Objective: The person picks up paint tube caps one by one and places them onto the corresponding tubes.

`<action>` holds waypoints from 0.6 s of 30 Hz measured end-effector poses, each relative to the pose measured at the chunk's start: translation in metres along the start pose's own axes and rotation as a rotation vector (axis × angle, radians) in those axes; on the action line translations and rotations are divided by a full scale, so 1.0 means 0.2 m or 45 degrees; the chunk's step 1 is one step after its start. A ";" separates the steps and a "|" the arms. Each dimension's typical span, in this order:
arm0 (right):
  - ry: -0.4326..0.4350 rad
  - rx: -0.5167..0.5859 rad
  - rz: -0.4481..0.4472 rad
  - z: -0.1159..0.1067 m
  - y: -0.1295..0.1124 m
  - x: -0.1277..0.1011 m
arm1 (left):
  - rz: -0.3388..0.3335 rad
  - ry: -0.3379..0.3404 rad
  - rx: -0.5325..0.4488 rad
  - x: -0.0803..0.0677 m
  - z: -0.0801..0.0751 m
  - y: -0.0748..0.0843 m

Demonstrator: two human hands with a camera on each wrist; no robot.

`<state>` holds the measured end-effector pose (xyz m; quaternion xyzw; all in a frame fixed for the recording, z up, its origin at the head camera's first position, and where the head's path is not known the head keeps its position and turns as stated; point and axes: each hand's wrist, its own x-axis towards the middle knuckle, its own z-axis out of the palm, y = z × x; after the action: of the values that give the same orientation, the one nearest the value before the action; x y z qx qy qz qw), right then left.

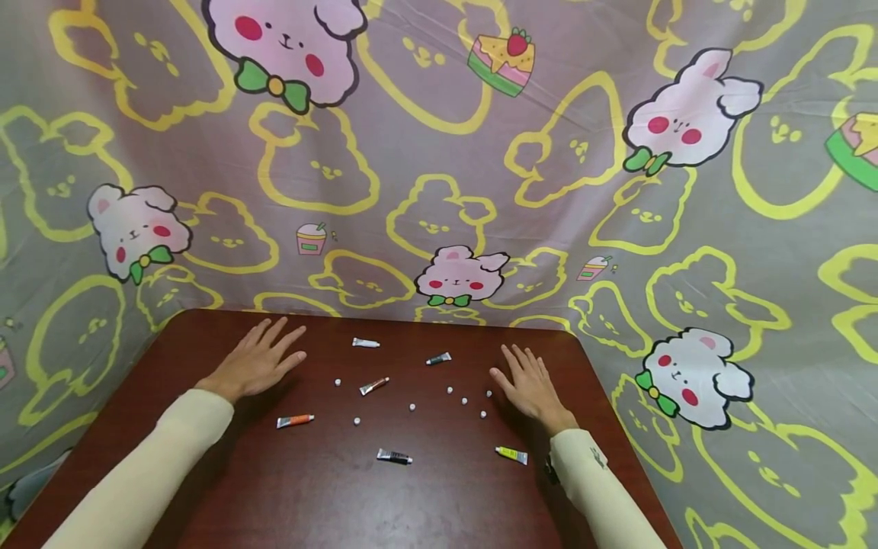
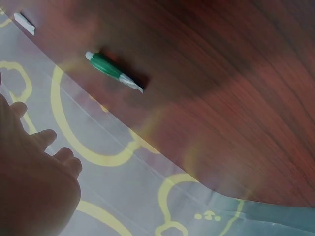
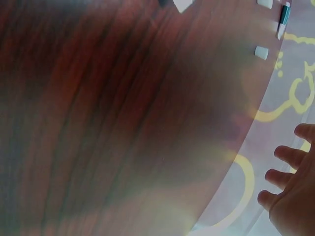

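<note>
My left hand (image 1: 255, 363) reaches over the left part of the table with fingers spread and holds nothing. A green tube (image 2: 107, 67) with a white tip lies near the table edge in the left wrist view. My right hand (image 1: 531, 387) is stretched out palm down on the right, close to the small white caps (image 1: 489, 393). Between the hands lie small paint tubes: white (image 1: 366, 343), dark green (image 1: 439, 358), brown (image 1: 373, 386), orange (image 1: 296, 421) and black (image 1: 394, 457). Nearer than the right hand is a yellow tube (image 1: 511, 455).
The dark red-brown wooden table (image 1: 274, 496) has rounded far corners. Several more white caps, one of them a cap (image 1: 412, 407) near the middle, are scattered among the tubes. A patterned cloth (image 1: 466, 152) with cartoon rabbits hangs behind and along both sides of the table.
</note>
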<state>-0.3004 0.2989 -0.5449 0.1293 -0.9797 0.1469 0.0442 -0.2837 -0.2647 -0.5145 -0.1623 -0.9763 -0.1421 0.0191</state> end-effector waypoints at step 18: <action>0.012 0.013 -0.041 0.05 -0.04 -0.07 | 0.072 -0.025 -0.074 0.07 0.10 0.19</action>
<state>-0.2857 0.2918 -0.5534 0.1446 -0.9765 0.1519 0.0506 -0.2844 -0.2202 -0.5221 -0.1919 -0.9669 -0.1680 0.0088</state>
